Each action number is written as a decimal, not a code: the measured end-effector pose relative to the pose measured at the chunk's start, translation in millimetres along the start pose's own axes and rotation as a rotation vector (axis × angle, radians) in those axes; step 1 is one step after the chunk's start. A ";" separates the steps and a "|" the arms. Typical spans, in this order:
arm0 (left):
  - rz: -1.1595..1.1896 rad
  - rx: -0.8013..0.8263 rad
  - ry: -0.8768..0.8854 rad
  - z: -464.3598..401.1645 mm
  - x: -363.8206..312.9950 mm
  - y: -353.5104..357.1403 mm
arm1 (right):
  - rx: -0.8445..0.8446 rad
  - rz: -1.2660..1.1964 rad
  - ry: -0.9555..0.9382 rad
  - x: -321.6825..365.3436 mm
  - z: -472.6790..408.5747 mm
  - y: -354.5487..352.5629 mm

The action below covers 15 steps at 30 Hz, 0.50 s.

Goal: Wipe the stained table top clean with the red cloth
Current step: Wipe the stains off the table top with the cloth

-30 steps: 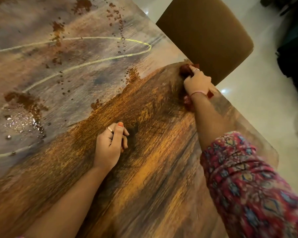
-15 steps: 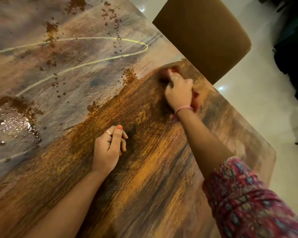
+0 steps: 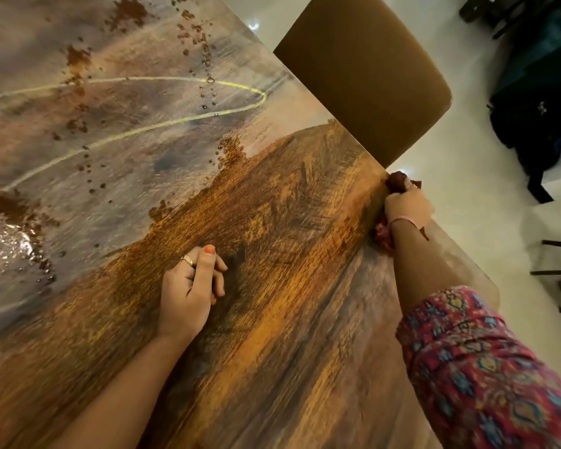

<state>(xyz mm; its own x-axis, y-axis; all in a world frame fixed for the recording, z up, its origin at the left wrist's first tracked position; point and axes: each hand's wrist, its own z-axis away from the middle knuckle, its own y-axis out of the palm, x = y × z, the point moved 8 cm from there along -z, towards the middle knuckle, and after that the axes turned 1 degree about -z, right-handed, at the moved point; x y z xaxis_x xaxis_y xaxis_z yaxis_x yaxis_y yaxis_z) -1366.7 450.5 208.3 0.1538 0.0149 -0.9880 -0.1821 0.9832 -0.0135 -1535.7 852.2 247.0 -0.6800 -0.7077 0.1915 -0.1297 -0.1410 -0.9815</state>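
Gripping the crumpled red cloth (image 3: 397,182), our right hand (image 3: 408,207) sits at the far right edge of the streaked wood-grain worktop (image 3: 289,335), fingers curled over the bunched fabric so that part of it pokes out ahead of the knuckles and another part trails out under the wrist. We hold it wadded up like this, we judge, to press a thick pad into the brown film and drag it off the edge. Whether the cloth is fully on the worktop or partly over the rim we cannot tell, as the hand hides it. The right arm reaches out nearly straight, its patterned red sleeve (image 3: 486,377) pushed up near the elbow.

Our left hand (image 3: 188,286) rests on the middle of the worktop, well apart from the right, its fingers loosely curled beneath the thumb and holding nothing; it looks like a brace, steadying us as we lean across.

Around that hand the brown stain is smeared into streaks, while farther left, dark brown splatters (image 3: 78,59) and a wet glistening patch (image 3: 4,244) remain untouched, so much of the job looks undone. A tan padded chair back (image 3: 363,76) stands just beyond the edge near the cloth.
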 end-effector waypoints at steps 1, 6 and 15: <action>0.005 0.000 0.001 -0.2 -0.2 0.1 | 0.000 -0.025 0.029 6.2 1.6 1.8; 0.000 -0.017 0.021 -0.2 -2.2 -0.4 | 0.046 -0.156 -0.144 101.4 10.9 23.0; 0.004 -0.012 0.023 -0.9 -1.4 -1.8 | 0.208 -0.075 -0.899 203.5 127.2 52.2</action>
<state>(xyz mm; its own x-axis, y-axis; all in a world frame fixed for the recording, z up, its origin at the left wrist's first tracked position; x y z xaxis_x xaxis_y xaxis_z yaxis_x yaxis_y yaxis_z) -1367.4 448.6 209.5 0.1302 0.0147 -0.9914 -0.1946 0.9808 -0.0110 -1589.1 612.7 235.3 0.1522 -0.9504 0.2712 0.0410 -0.2680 -0.9625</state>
